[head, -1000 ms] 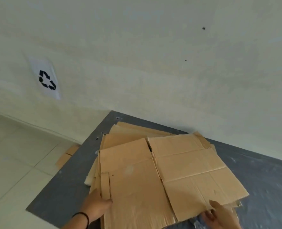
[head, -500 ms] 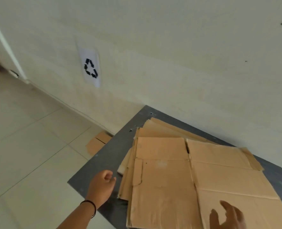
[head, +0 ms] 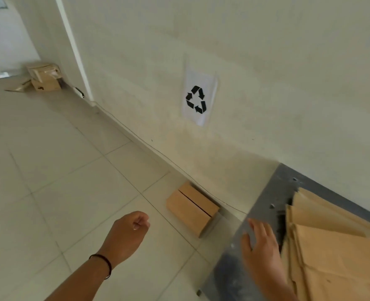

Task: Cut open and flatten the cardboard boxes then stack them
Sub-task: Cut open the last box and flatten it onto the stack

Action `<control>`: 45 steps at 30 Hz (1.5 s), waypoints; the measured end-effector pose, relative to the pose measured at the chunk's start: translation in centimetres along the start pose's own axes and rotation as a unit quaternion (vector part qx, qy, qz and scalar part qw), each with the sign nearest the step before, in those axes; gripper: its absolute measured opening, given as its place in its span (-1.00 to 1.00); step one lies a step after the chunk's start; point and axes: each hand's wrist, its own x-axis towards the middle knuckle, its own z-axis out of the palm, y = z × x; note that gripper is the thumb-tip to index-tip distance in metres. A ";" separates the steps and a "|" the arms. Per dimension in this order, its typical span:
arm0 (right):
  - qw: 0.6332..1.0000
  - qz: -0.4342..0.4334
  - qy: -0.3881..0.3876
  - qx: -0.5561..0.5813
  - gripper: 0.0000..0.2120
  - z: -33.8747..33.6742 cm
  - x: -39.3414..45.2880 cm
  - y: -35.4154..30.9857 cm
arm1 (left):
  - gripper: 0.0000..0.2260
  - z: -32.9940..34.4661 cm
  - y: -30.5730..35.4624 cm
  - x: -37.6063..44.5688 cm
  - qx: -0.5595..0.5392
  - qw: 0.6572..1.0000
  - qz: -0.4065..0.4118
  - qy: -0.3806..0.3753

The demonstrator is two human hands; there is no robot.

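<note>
A stack of flattened brown cardboard sheets (head: 336,246) lies on a grey table (head: 273,192) at the lower right. My right hand (head: 260,248) hovers over the table's left part, fingers spread, just left of the stack and holding nothing. My left hand (head: 129,231), with a black band on its wrist, hangs over the tiled floor with its fingers curled and nothing in it. A small piece of folded cardboard (head: 190,207) lies on the floor by the wall. Unflattened cardboard boxes (head: 45,77) are piled far away at the upper left.
A white sheet with a black recycling symbol (head: 198,98) is stuck on the cream wall. A thin cable runs along the foot of the wall. Pale floor tiles (head: 49,170) fill the left half. A doorway corner (head: 75,51) stands at the upper left.
The view has swung left, away from the stack and onto the floor. Both hands have come off the cardboard; my left hand now hangs over the floor, my right one over the table's edge.
</note>
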 end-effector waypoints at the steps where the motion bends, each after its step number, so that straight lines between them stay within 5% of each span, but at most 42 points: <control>1: 1.000 -0.005 -0.011 0.001 -0.68 1.3 0.8 -1.3 | -0.91 -1.4 -0.2 1.5 0.011 1.000 0.001 -0.004; 13: 0.976 0.159 -0.150 -0.023 -0.57 13.6 15.5 -3.6 | -0.73 -2.6 -0.9 23.8 0.099 0.986 -0.006 -0.138; 23: 0.906 0.328 -0.268 -0.015 -0.93 29.4 28.9 3.0 | -0.60 5.8 -3.9 46.5 0.114 0.968 -0.075 -0.210; 27: 0.855 0.423 -0.299 -0.008 -0.55 36.6 29.5 7.3 | -0.56 11.0 -9.7 52.1 0.135 0.950 -0.111 -0.260; 32: 0.817 0.490 -0.301 -0.031 -0.50 44.7 29.3 12.7 | -0.54 17.7 -16.6 59.4 0.192 0.930 -0.085 -0.301; 37: 0.820 0.491 -0.295 -0.029 -0.47 52.4 29.7 18.7 | -0.38 24.4 -23.9 64.6 0.235 0.904 -0.058 -0.352; 45: 0.781 0.589 -0.098 0.180 -0.05 62.8 32.1 28.3 | -0.08 34.5 -34.5 69.3 0.187 0.905 -0.126 -0.361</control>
